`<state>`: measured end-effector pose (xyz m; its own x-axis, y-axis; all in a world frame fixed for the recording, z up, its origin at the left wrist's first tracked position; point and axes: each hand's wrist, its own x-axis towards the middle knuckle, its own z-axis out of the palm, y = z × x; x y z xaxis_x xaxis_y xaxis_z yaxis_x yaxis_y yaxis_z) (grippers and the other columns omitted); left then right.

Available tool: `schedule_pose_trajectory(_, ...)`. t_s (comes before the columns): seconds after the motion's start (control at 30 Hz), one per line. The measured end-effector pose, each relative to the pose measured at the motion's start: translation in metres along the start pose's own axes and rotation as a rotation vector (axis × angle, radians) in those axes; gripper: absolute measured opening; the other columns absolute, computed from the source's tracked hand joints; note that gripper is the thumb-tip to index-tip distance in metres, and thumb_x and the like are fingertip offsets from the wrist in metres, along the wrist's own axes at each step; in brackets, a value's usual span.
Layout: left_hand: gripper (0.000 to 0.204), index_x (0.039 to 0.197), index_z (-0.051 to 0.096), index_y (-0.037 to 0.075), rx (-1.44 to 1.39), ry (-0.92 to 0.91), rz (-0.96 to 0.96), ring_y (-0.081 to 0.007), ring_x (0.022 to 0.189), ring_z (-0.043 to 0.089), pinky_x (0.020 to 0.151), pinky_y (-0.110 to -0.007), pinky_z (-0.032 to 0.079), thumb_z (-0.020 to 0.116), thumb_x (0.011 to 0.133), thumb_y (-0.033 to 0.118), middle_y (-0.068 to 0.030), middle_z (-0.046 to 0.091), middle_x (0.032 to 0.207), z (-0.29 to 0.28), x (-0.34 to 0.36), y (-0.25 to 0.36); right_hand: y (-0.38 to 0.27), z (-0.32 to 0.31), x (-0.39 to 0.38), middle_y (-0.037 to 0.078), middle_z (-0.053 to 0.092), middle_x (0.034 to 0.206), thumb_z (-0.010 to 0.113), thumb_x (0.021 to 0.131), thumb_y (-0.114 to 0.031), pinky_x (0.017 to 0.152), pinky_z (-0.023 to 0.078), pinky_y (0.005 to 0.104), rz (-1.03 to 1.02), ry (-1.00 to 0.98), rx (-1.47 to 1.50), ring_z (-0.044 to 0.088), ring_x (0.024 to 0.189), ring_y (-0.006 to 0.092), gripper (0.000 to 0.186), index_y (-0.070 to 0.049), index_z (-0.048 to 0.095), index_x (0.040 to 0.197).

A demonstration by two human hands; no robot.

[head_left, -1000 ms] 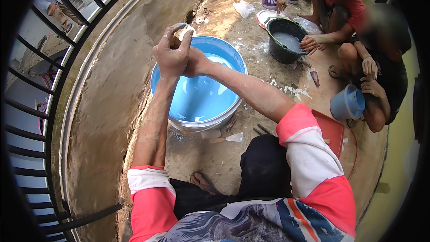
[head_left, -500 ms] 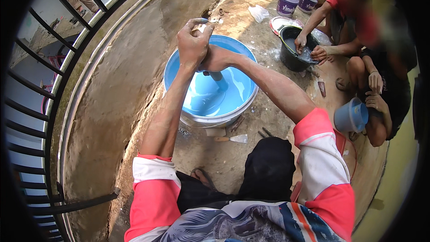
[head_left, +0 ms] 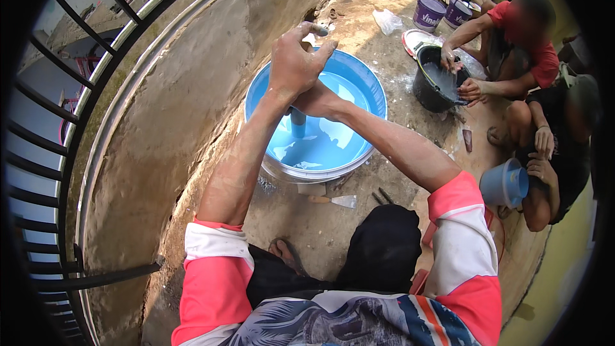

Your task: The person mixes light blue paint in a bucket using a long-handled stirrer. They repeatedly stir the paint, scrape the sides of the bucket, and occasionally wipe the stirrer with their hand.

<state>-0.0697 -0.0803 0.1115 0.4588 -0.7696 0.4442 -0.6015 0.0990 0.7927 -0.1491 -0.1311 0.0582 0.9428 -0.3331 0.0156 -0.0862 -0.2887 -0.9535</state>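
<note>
A wide round bucket [head_left: 379, 99] of light blue paint stands before me on the ground. Out of the paint rises a blue-coated stirring stick [head_left: 298, 127], its upper part hidden by my hands. My right hand [head_left: 320, 99] closes round the stick over the bucket; its fingertips are behind my left wrist. Just above it is my left hand [head_left: 296, 61], thumb and forefinger spread apart with a gap between them. Whether its palm touches the stick is hidden.
A scraper [head_left: 339, 200] lies below the bucket. To the right, one person has both hands at a black bucket [head_left: 430, 93]; another crouches beside a small blue pail [head_left: 503, 182]. Purple pails [head_left: 429, 13] stand beyond. A black railing [head_left: 48, 134] curves along the left.
The stick has shifted left within the paint, and my left hand's thumb and forefinger are wider apart. The whole view has shifted slightly.
</note>
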Motion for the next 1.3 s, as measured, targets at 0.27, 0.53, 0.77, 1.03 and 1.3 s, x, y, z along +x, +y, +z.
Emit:
schedule_pose_trajectory(0.27,0.021,0.099,0.074,0.001,-0.264,0.211,-0.046,-0.0026,0.049,0.043,0.046,-0.026,0.034,0.077,0.085,0.016,0.0053,0.051,0.051,0.003,0.014,-0.04,0.011,-0.029,0.038,0.018,0.074,0.093,0.063,0.088,-0.023,0.078,0.055,0.0437,0.004,0.018,-0.67,0.072,0.088,0.032,0.026,-0.003,0.067,0.104)
schedule_pose_trajectory(0.53,0.031,0.105,0.075,0.007,0.116,0.058,0.116,-0.0056,0.051,0.049,0.05,-0.027,0.039,0.081,0.081,0.025,-0.0008,0.058,0.053,-0.013,0.008,-0.022,0.048,0.022,0.052,0.013,0.057,0.113,0.069,0.088,-0.007,0.092,0.048,0.0392,-0.331,0.248,-0.151,0.056,0.11,0.0232,0.04,0.001,0.048,0.122)
schedule_pose_trajectory(0.77,0.028,0.103,0.073,0.0,-0.131,0.057,-0.117,-0.0046,0.052,0.048,0.049,-0.026,0.037,0.079,0.085,0.021,0.004,0.056,0.055,-0.006,0.013,-0.027,-0.003,-0.009,0.013,0.011,0.065,0.076,0.059,0.088,-0.001,0.06,0.051,0.0373,0.057,-0.105,-0.019,0.064,0.064,0.019,0.015,0.003,0.059,0.102)
schedule_pose_trajectory(1.03,0.026,0.104,0.074,0.003,-0.085,0.221,0.101,-0.0033,0.052,0.046,0.048,-0.025,0.035,0.08,0.085,0.02,0.0038,0.055,0.055,0.002,0.016,-0.036,0.058,-0.021,0.065,0.022,0.072,0.094,0.067,0.087,-0.028,0.08,0.053,0.0475,-0.332,0.311,-0.561,0.07,0.096,0.0398,0.036,0.0,0.062,0.11)
schedule_pose_trajectory(1.3,0.031,0.107,0.073,0.002,0.135,0.021,0.053,-0.008,0.052,0.052,0.051,-0.027,0.041,0.08,0.083,0.021,-0.0028,0.061,0.057,-0.027,0.008,-0.021,0.004,0.032,0.035,0.013,0.067,0.083,0.066,0.086,-0.006,0.066,0.053,0.0396,-0.192,0.166,0.056,0.066,0.071,0.0255,0.03,0.003,0.054,0.112)
